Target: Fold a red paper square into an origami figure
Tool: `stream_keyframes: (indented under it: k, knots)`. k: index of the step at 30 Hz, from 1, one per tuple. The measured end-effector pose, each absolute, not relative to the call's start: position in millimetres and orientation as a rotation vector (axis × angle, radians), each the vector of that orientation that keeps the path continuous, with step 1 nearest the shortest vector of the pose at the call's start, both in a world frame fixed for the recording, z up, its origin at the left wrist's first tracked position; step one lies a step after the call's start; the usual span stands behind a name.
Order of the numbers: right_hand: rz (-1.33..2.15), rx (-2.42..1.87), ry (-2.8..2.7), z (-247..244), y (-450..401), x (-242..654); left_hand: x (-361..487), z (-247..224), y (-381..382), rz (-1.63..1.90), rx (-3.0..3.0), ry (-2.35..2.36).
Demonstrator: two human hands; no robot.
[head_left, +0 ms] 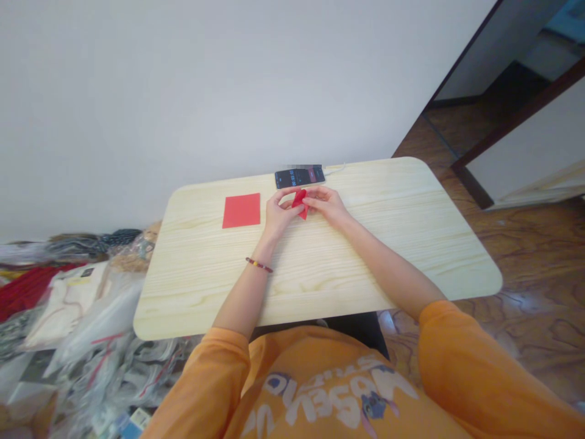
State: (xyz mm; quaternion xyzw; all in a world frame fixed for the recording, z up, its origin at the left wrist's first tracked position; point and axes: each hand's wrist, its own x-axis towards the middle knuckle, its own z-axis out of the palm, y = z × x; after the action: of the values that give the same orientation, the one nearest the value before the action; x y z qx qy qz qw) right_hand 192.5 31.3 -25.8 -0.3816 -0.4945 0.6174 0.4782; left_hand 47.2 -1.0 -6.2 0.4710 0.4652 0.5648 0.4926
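A small folded piece of red paper (300, 200) is held between my two hands above the far middle of the table. My left hand (278, 211) grips its left side, thumb and fingers closed on it. From the right, my right hand (326, 204) pinches the same paper with thumb and fingertips. Parts of the folds are hidden behind the fingers. To the left of my hands, a flat square stack or sheet of red paper (241, 210) lies on the table; I cannot tell how many sheets.
The pale wooden table (365, 262) has rounded corners and stands against a white wall. Just beyond my hands lies a phone (299, 177) showing a timer, with a white cable (337, 169). Bagged clothes (91, 305) are piled at the left. A doorway opens at the right.
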Motion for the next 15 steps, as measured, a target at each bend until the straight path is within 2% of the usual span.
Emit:
stream_keyframes:
  k: [15]
  knots:
    - [1.437,-0.943,-1.189,-18.3,27.8,190.0,47.7,-12.2,1.7,1.375,1.076,1.105]
